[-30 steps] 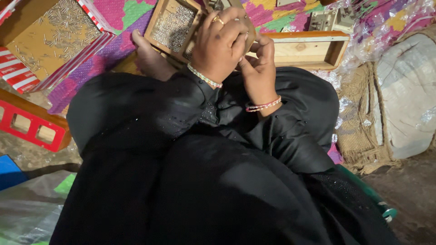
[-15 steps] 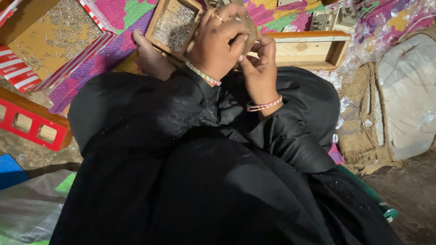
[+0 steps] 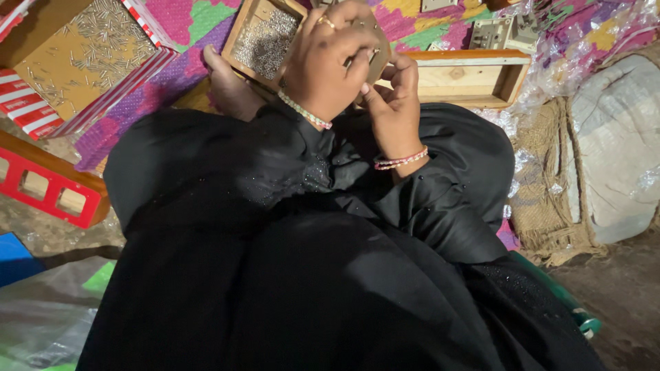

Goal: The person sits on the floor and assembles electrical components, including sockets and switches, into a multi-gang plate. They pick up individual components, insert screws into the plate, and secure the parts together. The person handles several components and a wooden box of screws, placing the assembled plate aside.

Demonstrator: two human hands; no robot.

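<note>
Small flat tan piece (image 3: 377, 60): pinched in your left hand (image 3: 323, 65) grip, fingers curled over it. Your right hand (image 3: 392, 103) touches its near edge from below, fingertips pressed together. Long axis: cannot tell.

Matt black cloth robe (image 3: 289, 261); bare wooden tray (image 3: 467, 79); shiny metal pins (image 3: 265, 41); rough burlap sack (image 3: 543, 185); glossy plastic wrap (image 3: 591, 34).

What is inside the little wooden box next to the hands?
The small wooden box holds a heap of tiny silvery metal pins. The left hand covers the box's right corner, so that part of the inside cannot be seen. How deep the heap goes cannot be told.
</note>
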